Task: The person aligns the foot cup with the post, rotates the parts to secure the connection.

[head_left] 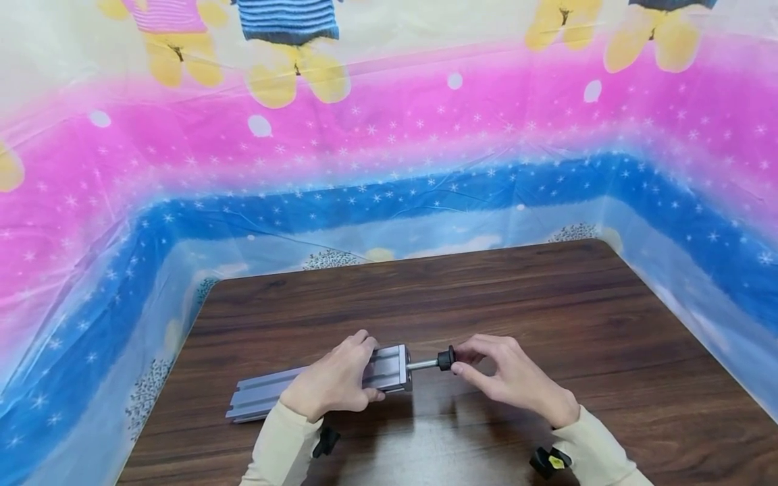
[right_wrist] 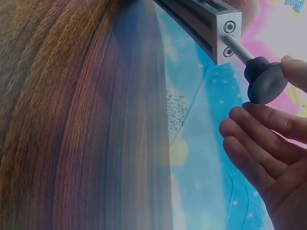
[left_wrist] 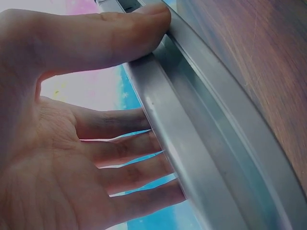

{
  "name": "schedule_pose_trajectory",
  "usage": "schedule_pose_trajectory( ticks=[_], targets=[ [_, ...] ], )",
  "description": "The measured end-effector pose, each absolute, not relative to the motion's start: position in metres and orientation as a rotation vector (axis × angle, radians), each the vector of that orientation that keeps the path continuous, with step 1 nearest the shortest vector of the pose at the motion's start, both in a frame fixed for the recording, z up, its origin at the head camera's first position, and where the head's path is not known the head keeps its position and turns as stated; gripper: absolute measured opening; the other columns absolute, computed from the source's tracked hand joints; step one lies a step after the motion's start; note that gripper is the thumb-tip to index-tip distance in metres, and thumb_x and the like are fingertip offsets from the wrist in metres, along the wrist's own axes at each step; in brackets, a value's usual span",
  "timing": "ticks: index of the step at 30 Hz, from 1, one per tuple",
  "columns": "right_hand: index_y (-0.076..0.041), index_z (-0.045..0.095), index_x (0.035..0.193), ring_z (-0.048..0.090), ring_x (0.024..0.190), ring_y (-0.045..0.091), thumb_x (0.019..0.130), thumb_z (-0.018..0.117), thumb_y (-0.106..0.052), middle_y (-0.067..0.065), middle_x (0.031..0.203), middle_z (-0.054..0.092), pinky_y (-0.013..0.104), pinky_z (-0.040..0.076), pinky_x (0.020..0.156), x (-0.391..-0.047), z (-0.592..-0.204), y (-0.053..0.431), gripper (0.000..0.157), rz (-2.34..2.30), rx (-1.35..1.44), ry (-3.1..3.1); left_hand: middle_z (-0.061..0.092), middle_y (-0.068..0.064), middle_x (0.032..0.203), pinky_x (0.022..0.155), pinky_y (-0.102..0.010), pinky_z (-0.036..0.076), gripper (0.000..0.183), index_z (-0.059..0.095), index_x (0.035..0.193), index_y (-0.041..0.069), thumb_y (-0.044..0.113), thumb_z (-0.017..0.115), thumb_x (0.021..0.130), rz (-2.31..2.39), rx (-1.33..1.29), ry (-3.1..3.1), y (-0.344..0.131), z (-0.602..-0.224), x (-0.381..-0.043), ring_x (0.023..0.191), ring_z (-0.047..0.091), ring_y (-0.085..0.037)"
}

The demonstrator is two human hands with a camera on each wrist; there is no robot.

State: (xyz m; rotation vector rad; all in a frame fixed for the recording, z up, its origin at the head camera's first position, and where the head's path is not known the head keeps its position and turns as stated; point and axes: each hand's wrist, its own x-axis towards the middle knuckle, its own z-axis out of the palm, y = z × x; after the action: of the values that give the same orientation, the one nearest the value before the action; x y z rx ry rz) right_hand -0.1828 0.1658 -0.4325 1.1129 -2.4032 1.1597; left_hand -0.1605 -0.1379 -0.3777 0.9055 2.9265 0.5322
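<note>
A silver aluminium profile (head_left: 387,366) with long slots slants over the table's front half. My left hand (head_left: 335,375) grips it near its right end, and in the left wrist view the thumb lies across the slotted face while the fingers touch the opposite side. From the profile's end plate (right_wrist: 229,38), which carries two screws, a metal rod (head_left: 423,365) sticks out. On the rod's tip sits a black levelling foot (right_wrist: 268,84) with a round base. My right hand (head_left: 516,374) pinches the base's rim between thumb and index finger; the other fingers stay apart from it.
Beneath the work is a dark brown wooden table (head_left: 486,290) with rounded back corners. A pink and blue printed curtain (head_left: 389,155) hangs round its back and sides. Black wrist devices (head_left: 543,462) sit by the cream sleeves (head_left: 598,449).
</note>
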Motion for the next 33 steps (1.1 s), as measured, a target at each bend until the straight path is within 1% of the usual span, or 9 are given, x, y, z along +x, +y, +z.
schedule_pose_trajectory(
  ticks=[3, 7, 10, 12, 17, 21, 24, 26, 33],
  targets=[
    [-0.02, 0.073, 0.099, 0.064, 0.076, -0.003, 0.096, 0.07, -0.019, -0.012, 0.087, 0.072, 0.028, 0.057, 0.068, -0.184, -0.432, 0.164, 0.005, 1.149, 1.095, -2.408, 0.051, -0.005, 0.093, 0.066, -0.028, 0.043, 0.048, 0.061, 0.109, -0.003, 0.019, 0.086, 0.075, 0.531, 0.911, 2.927, -0.138, -0.377, -0.161, 0.077, 0.044, -0.015],
    [-0.021, 0.072, 0.09, 0.062, 0.071, -0.005, 0.099, 0.066, -0.017, -0.009, 0.078, 0.07, 0.021, 0.054, 0.064, -0.186, -0.433, 0.163, 0.011, 1.13, 1.094, -2.421, 0.051, -0.006, 0.092, 0.066, -0.028, 0.043, 0.047, 0.061, 0.108, -0.003, 0.019, 0.086, 0.074, 0.537, 0.911, 2.923, -0.137, -0.378, -0.16, 0.077, 0.044, -0.014],
    [-0.02, 0.073, 0.094, 0.064, 0.074, -0.004, 0.099, 0.065, -0.017, -0.011, 0.082, 0.071, 0.024, 0.056, 0.067, -0.186, -0.432, 0.165, 0.011, 1.113, 1.088, -2.44, 0.051, -0.006, 0.092, 0.066, -0.028, 0.044, 0.048, 0.061, 0.107, -0.003, 0.019, 0.087, 0.074, 0.535, 0.918, 2.929, -0.137, -0.377, -0.161, 0.076, 0.045, -0.014],
    [-0.019, 0.075, 0.102, 0.067, 0.08, -0.001, 0.097, 0.068, -0.017, -0.01, 0.091, 0.074, 0.028, 0.058, 0.072, -0.186, -0.43, 0.168, 0.008, 1.108, 1.084, -2.436, 0.051, -0.006, 0.093, 0.067, -0.028, 0.044, 0.049, 0.061, 0.108, -0.004, 0.019, 0.087, 0.074, 0.532, 0.919, 2.935, -0.136, -0.377, -0.161, 0.077, 0.045, -0.014],
    [-0.014, 0.068, 0.129, 0.071, 0.105, 0.016, 0.087, 0.08, -0.02, -0.001, 0.12, 0.072, 0.035, 0.058, 0.087, -0.183, -0.427, 0.173, 0.044, 1.067, 1.131, -2.356, 0.052, -0.007, 0.095, 0.067, -0.029, 0.045, 0.05, 0.061, 0.11, -0.005, 0.019, 0.087, 0.075, 0.534, 0.907, 2.93, -0.136, -0.376, -0.162, 0.077, 0.045, -0.015],
    [-0.013, 0.063, 0.137, 0.068, 0.117, 0.018, 0.082, 0.085, -0.017, 0.002, 0.13, 0.068, 0.027, 0.053, 0.096, -0.18, -0.424, 0.172, 0.059, 1.033, 1.178, -2.311, 0.052, -0.008, 0.095, 0.068, -0.029, 0.044, 0.05, 0.061, 0.111, -0.005, 0.019, 0.087, 0.075, 0.54, 0.903, 2.921, -0.137, -0.375, -0.161, 0.078, 0.045, -0.015],
    [-0.012, 0.065, 0.135, 0.068, 0.116, 0.019, 0.08, 0.086, -0.013, 0.003, 0.129, 0.069, 0.02, 0.049, 0.099, -0.18, -0.425, 0.171, 0.059, 1.023, 1.192, -2.289, 0.052, -0.008, 0.094, 0.067, -0.028, 0.044, 0.05, 0.061, 0.11, -0.005, 0.018, 0.087, 0.075, 0.541, 0.912, 2.922, -0.137, -0.376, -0.161, 0.077, 0.045, -0.015],
    [-0.011, 0.066, 0.133, 0.069, 0.115, 0.02, 0.079, 0.086, -0.012, 0.004, 0.127, 0.07, 0.019, 0.049, 0.099, -0.179, -0.425, 0.17, 0.057, 1.017, 1.197, -2.283, 0.052, -0.007, 0.093, 0.067, -0.028, 0.044, 0.05, 0.06, 0.11, -0.005, 0.018, 0.087, 0.075, 0.546, 0.915, 2.92, -0.137, -0.376, -0.161, 0.078, 0.045, -0.015],
    [-0.012, 0.068, 0.128, 0.072, 0.104, 0.018, 0.084, 0.082, -0.015, 0.0, 0.118, 0.073, 0.031, 0.057, 0.088, -0.179, -0.427, 0.169, 0.046, 1.037, 1.185, -2.308, 0.051, -0.006, 0.093, 0.066, -0.027, 0.044, 0.049, 0.06, 0.108, -0.005, 0.017, 0.087, 0.074, 0.543, 0.923, 2.931, -0.137, -0.376, -0.16, 0.076, 0.045, -0.015]
  ],
)
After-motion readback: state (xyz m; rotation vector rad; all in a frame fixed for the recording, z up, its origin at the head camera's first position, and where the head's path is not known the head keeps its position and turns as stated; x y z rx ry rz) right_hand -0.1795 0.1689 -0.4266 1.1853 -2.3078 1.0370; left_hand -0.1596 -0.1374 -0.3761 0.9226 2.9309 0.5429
